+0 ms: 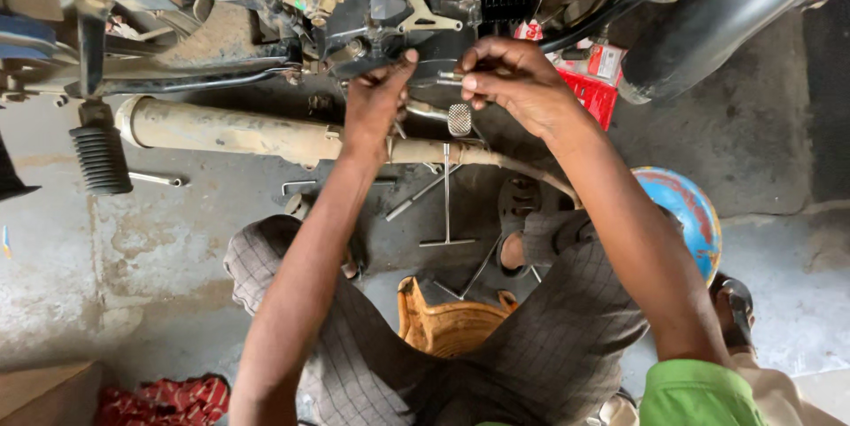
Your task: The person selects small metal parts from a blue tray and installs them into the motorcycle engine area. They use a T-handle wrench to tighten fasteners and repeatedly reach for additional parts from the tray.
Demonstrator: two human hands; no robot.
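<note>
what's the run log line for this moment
left hand: on engine | right hand: grip on small metal tool | floor: T-wrench

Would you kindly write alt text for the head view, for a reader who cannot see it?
A seated person's left hand and right hand work at the underside of a motorcycle engine, the right pinching a small metal tool. Below run a dusty exhaust pipe and T-handle wrenches on the concrete floor.

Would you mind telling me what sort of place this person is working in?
Probably a motorcycle repair workshop. Both hands, left hand and right hand, work at a motorcycle engine above a dusty exhaust pipe, with T-handle wrenches lying on the stained concrete floor.
</note>
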